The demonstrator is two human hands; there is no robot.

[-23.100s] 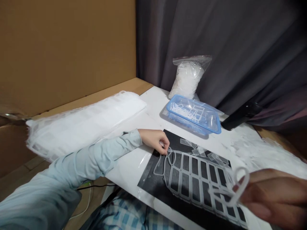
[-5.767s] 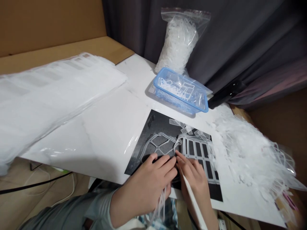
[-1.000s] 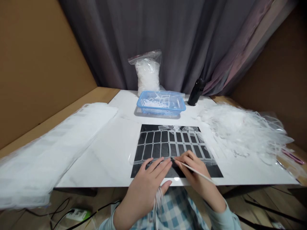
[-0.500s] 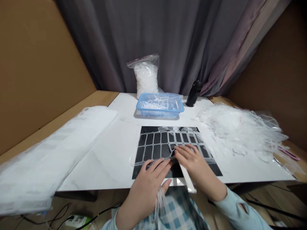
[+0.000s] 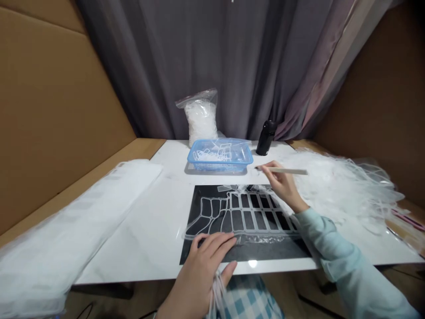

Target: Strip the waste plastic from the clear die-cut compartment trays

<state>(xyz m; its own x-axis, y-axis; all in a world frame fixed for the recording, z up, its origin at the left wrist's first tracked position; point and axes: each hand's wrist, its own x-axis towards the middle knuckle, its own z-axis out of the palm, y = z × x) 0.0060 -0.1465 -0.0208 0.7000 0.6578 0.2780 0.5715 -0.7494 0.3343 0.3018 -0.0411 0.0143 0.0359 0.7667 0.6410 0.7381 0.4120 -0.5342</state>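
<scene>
My left hand (image 5: 202, 261) lies on the near edge of the black mat (image 5: 272, 255), and pale plastic strips (image 5: 217, 288) hang down from it past the table edge. A clear plastic lattice (image 5: 244, 217) with rectangular openings lies flat on the mat, its near edge under my left fingers. My right hand (image 5: 282, 181) is raised above the far right corner of the mat. It pinches a thin white stick (image 5: 282, 170) and touches nothing else.
A blue mesh basket (image 5: 219, 156) of plastic pieces, a bag of the same pieces (image 5: 201, 119) and a black bottle (image 5: 265, 138) stand at the back. A tangled plastic heap (image 5: 345, 186) lies right, and a long white bundle (image 5: 76, 235) lies left on the white tabletop (image 5: 139, 230).
My right hand has lifted off the mat and moved up and right with the stick. The lattice now lies spread out, showing its curved left part. My left hand stays at the near edge.
</scene>
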